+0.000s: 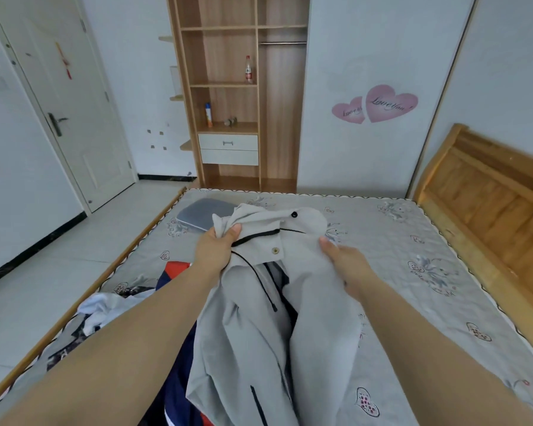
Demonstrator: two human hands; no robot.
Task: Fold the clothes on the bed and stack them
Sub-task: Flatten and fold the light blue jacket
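A light grey hooded jacket (308,318) with black drawstrings and snap buttons hangs lifted over the bed (413,229), its lower part trailing toward me. My left hand (217,252) pinches the fabric at the jacket's upper left, near the hood. My right hand (346,265) grips the upper right side. Under and left of the jacket lies a navy, red and white garment (174,272). A crumpled white garment (105,312) sits near the bed's left edge.
A folded grey-blue item (202,212) lies at the far left of the mattress. The wooden headboard (490,192) stands at the right. An open wardrobe (237,93) with shelves and drawers faces me, with a door (65,96) and tiled floor to the left.
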